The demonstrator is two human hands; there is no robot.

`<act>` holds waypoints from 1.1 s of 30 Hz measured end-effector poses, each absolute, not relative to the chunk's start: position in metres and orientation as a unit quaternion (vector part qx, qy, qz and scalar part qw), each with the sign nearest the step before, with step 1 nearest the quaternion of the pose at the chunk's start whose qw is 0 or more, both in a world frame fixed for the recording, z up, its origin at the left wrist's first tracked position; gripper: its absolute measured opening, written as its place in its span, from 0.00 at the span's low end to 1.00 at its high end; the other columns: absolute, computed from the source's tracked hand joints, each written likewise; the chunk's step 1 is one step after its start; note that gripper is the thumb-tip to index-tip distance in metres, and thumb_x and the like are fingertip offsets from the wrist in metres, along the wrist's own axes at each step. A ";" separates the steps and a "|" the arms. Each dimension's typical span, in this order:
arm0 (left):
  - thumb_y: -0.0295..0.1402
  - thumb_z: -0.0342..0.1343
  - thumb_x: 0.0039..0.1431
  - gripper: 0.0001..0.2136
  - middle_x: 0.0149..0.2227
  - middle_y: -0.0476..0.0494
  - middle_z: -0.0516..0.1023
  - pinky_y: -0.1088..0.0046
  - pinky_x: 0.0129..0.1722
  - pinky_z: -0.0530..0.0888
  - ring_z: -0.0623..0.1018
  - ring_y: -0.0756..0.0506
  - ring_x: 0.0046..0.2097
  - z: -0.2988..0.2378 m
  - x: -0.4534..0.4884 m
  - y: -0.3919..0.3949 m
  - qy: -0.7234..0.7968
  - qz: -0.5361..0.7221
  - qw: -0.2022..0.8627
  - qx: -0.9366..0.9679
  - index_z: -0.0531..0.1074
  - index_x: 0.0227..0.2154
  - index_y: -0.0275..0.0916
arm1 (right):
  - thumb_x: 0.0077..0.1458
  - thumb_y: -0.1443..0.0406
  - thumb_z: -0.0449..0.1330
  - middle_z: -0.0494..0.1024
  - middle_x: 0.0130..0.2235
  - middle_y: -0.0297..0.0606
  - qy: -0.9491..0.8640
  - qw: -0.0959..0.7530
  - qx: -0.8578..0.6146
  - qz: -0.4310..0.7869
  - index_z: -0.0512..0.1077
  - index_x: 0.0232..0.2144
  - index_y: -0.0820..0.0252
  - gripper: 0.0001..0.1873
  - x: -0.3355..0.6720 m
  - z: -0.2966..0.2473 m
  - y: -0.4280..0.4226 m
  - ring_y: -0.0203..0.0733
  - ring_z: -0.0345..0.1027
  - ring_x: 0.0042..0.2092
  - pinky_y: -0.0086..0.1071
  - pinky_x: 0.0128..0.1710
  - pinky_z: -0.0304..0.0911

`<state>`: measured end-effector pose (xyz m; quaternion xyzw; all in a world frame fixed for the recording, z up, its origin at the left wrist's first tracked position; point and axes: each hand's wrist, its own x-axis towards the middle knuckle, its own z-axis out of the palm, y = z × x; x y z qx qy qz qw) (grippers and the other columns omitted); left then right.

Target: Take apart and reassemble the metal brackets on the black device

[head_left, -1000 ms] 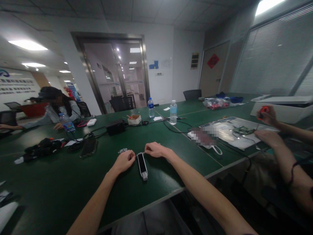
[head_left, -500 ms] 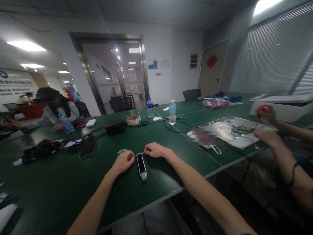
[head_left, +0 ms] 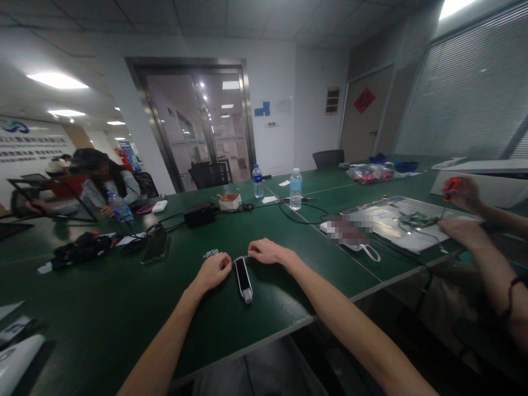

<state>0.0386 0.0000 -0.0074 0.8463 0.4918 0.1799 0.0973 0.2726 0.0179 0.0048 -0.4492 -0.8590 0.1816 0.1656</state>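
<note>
Observed slim elongated device on green tabletop, between left hand and right hand. Lies lengthwise away from viewer, veering slightly left at far end. Shows dark face, white edging, pale block at near end. Cannot confirm fingertip contact.

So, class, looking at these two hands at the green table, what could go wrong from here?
The left hand could brush the small pale clutter just beyond it. The right hand might nudge the nearby white-edged device. A tug on the black cable could perhaps topple the clear bottle standing beside it.
</note>
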 end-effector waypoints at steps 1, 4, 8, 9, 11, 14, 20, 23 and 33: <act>0.35 0.47 0.57 0.10 0.28 0.46 0.73 0.72 0.29 0.65 0.70 0.47 0.29 -0.008 0.039 0.000 0.492 0.181 0.096 0.846 0.71 0.31 0.37 | 0.57 0.64 0.56 0.77 0.35 0.39 -0.860 0.170 -0.444 0.186 0.74 0.38 0.60 0.09 0.273 0.005 0.017 0.37 0.68 0.34 0.27 0.32 0.57; 0.35 0.47 0.56 0.10 0.28 0.46 0.73 0.71 0.30 0.65 0.70 0.47 0.29 -0.007 0.039 0.000 0.494 0.183 0.096 0.845 0.71 0.30 0.38 | 0.56 0.65 0.57 0.77 0.35 0.38 -0.862 0.167 -0.439 0.189 0.74 0.37 0.60 0.08 0.273 0.006 0.017 0.37 0.68 0.34 0.26 0.31 0.56; 0.35 0.47 0.55 0.09 0.28 0.45 0.74 0.71 0.31 0.66 0.71 0.46 0.30 -0.004 0.041 -0.003 0.496 0.184 0.098 0.843 0.72 0.30 0.38 | 0.60 0.63 0.53 0.77 0.34 0.38 -0.858 0.162 -0.456 0.174 0.75 0.34 0.60 0.12 0.275 0.004 0.020 0.36 0.68 0.33 0.27 0.31 0.56; 0.35 0.47 0.56 0.10 0.29 0.45 0.74 0.70 0.31 0.66 0.71 0.46 0.30 -0.003 0.041 -0.004 0.496 0.183 0.097 0.843 0.71 0.30 0.38 | 0.59 0.62 0.54 0.77 0.33 0.38 -0.857 0.168 -0.454 0.177 0.75 0.35 0.60 0.11 0.275 0.003 0.021 0.36 0.68 0.33 0.27 0.31 0.56; 0.35 0.47 0.56 0.10 0.29 0.45 0.74 0.70 0.31 0.66 0.71 0.46 0.31 -0.002 0.041 -0.005 0.496 0.179 0.093 0.844 0.71 0.30 0.38 | 0.56 0.63 0.58 0.77 0.33 0.36 -0.858 0.181 -0.441 0.191 0.75 0.38 0.60 0.09 0.276 0.002 0.022 0.35 0.67 0.31 0.26 0.31 0.56; 0.35 0.47 0.56 0.10 0.29 0.44 0.73 0.70 0.31 0.66 0.71 0.46 0.31 0.000 0.043 -0.007 0.499 0.175 0.088 0.844 0.71 0.30 0.38 | 0.56 0.64 0.58 0.77 0.32 0.35 -0.864 0.180 -0.427 0.196 0.75 0.38 0.59 0.09 0.275 0.000 0.023 0.35 0.67 0.31 0.26 0.31 0.56; 0.35 0.46 0.57 0.10 0.30 0.45 0.73 0.70 0.32 0.67 0.71 0.46 0.31 0.003 0.043 -0.011 0.509 0.170 0.094 0.839 0.71 0.31 0.37 | 0.62 0.63 0.50 0.77 0.33 0.38 -0.862 0.179 -0.444 0.168 0.76 0.33 0.61 0.15 0.278 0.001 0.024 0.36 0.68 0.33 0.27 0.34 0.56; 0.36 0.47 0.57 0.10 0.31 0.44 0.73 0.70 0.32 0.67 0.71 0.46 0.32 0.000 0.041 -0.009 0.513 0.172 0.104 0.835 0.71 0.32 0.37 | 0.61 0.64 0.51 0.78 0.35 0.39 -0.853 0.191 -0.461 0.152 0.75 0.34 0.61 0.13 0.282 0.004 0.024 0.37 0.69 0.35 0.27 0.35 0.56; 0.34 0.48 0.57 0.09 0.30 0.45 0.72 0.71 0.30 0.65 0.70 0.46 0.31 -0.007 0.039 -0.004 0.506 0.186 0.099 0.836 0.71 0.31 0.37 | 0.54 0.62 0.60 0.77 0.33 0.36 -0.865 0.180 -0.419 0.207 0.74 0.41 0.60 0.12 0.274 0.005 0.018 0.35 0.68 0.32 0.26 0.32 0.59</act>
